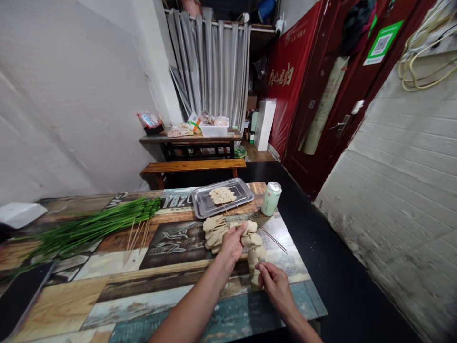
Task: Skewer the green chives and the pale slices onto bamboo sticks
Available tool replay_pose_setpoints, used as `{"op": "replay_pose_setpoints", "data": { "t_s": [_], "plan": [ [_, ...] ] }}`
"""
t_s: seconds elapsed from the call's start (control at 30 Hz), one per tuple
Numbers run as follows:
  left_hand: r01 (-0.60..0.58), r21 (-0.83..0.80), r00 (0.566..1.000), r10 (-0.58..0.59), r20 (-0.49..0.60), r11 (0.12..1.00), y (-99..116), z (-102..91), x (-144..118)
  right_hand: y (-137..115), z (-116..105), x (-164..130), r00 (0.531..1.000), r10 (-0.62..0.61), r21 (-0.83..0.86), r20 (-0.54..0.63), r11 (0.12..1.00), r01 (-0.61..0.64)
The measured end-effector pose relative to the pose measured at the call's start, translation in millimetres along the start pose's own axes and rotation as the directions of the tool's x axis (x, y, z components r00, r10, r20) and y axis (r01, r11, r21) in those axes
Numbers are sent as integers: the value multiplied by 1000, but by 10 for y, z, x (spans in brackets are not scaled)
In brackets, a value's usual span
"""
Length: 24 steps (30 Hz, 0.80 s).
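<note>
My left hand (233, 244) is closed at the fingertips on a pale flat slice (251, 227), between two groups of slices. To its left lies a stack of pale slices (214, 233) with wavy edges. An overlapping row of slices (254, 255) runs toward me on the right. At the near end of that row, my right hand (274, 281) pinches with thumb and forefinger; what is between them is too small to make out. Beyond my hands, a metal tray (200, 202) holds slices on skewers (222, 194). Thin skewers (273, 238) lie right of the row.
A green can (271, 199) stands right of the tray. Long green stalks (103, 224) and loose wooden sticks (137, 236) lie on the left, with a dark flat object (24, 295) at the near left. Behind are a bench (193, 166) and a second table (171, 139) with a white tub (214, 129).
</note>
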State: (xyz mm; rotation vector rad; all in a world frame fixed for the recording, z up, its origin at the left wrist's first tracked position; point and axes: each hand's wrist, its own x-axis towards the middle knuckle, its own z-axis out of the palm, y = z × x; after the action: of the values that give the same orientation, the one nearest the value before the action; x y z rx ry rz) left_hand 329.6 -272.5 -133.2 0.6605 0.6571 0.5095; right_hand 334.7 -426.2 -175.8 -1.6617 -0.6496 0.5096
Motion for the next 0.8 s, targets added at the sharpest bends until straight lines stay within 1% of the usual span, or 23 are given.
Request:
{"op": "replay_pose_setpoints", "data": {
  "t_s": [0.13,0.2,0.23,0.27,0.3,0.33,0.37,0.4,0.43,0.47,0.5,0.53,0.57,0.6,0.63,0.67,0.7,0.8],
  "plan": [
    [1,-1,1000,-1,28,1000,-74,12,-27,14,-24,4,1000,4,1,-17,1000,-4],
    [-29,38,999,28,32,999,-31,-21,-19,21,-71,-3,1000,1,7,-26,1000,-1],
    [-79,83,997,77,20,993,22,-51,-8,27,-105,-8,1000,3,12,-31,1000,-3],
    [-155,155,987,158,-4,976,93,-89,6,38,-145,-15,999,10,18,-36,1000,-9],
    [-249,258,964,265,-28,933,178,-132,21,54,-186,-22,999,22,24,-44,1000,-21],
    [-345,391,920,390,-39,853,268,-176,35,76,-227,-28,998,37,30,-50,999,-35],
    [-415,542,865,501,-13,731,353,-216,45,103,-263,-34,997,53,37,-56,998,-51],
    [-450,684,820,568,62,574,424,-248,50,134,-292,-39,996,66,44,-60,997,-64],
    [-455,798,794,584,165,394,473,-271,48,165,-313,-42,995,75,50,-63,996,-72],
    [-446,873,784,558,273,199,495,-282,41,196,-325,-44,995,78,54,-63,996,-75],
    [-428,904,782,503,367,6,489,-284,31,222,-329,-45,995,80,57,-62,995,-76],
    [-405,898,785,438,438,-172,458,-279,19,244,-326,-46,995,81,59,-62,995,-78],
    [-371,869,788,383,481,-327,409,-270,10,259,-321,-46,995,83,62,-61,995,-80],
    [-332,831,793,346,502,-446,349,-261,5,269,-314,-46,995,85,67,-58,994,-81],
    [-293,798,796,328,508,-527,288,-255,6,275,-309,-46,995,87,73,-55,994,-83],
    [-262,775,799,321,508,-575,231,-253,14,278,-306,-47,995,89,81,-51,993,-85],
    [-237,764,804,321,501,-600,183,-256,28,279,-305,-48,995,90,91,-48,992,-85],
    [-201,762,817,323,477,-615,111,-280,90,288,-315,-48,995,91,112,-41,990,-86]
  ]
}}
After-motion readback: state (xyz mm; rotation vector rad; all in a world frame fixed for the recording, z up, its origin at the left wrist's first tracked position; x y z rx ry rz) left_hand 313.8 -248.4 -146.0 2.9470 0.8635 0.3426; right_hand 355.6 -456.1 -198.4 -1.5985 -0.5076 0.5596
